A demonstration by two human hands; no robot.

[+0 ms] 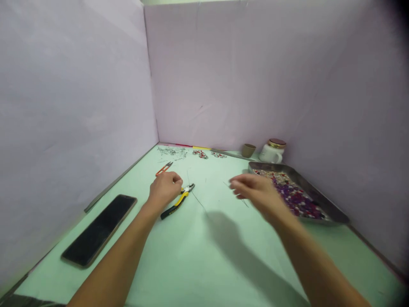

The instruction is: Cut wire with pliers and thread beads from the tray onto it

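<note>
My left hand [165, 187] is closed, thumb against curled fingers, beside the yellow-and-black pliers [175, 206]. Whatever it may pinch is too small to make out. A thin wire [197, 199] runs close by, past the jaws of the pliers. My right hand [255, 191], slightly blurred, is raised over the table with its fingertips together. A fine wire [245, 204] shows on both sides of those fingertips, so the hand appears to pinch it. Orange-handled thread snips [163, 169] lie just beyond my left hand.
A metal tray [335, 216] of mixed beads stands at right. Behind it are a white lidded mug [271, 152] and a small brown cup [248, 150]. Wire pieces [174, 152] and beaded pieces [200, 154] lie at the back. A phone [100, 230] rests at left. Pale walls enclose the table.
</note>
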